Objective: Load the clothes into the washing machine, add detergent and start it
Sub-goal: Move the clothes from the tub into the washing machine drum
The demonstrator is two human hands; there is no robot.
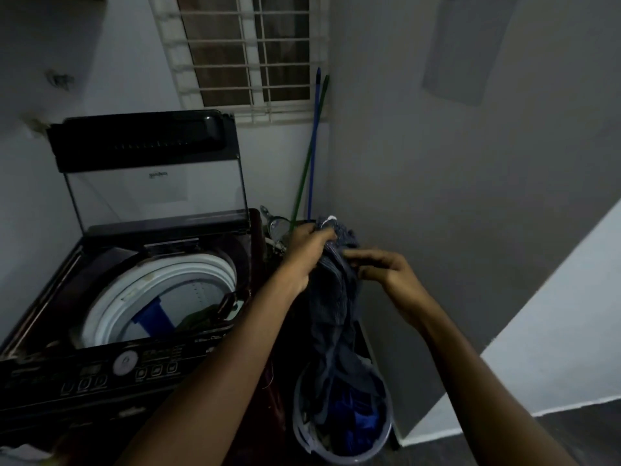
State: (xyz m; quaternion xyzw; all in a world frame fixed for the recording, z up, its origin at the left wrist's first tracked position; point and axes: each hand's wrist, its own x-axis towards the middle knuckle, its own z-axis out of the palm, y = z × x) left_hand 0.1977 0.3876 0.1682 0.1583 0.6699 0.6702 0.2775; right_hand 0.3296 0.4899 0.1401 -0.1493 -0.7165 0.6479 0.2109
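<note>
A top-loading washing machine stands at the left with its lid raised. Its white drum rim shows, with a greenish cloth inside. My left hand grips the top of a dark grey garment held up to the right of the machine. My right hand pinches the same garment a little lower. The garment's lower end hangs into a round grey laundry basket on the floor, which holds blue clothes.
The machine's control panel with a dial faces me at the front. A blue pole and a green pole lean in the corner under a barred window. A grey wall stands close on the right.
</note>
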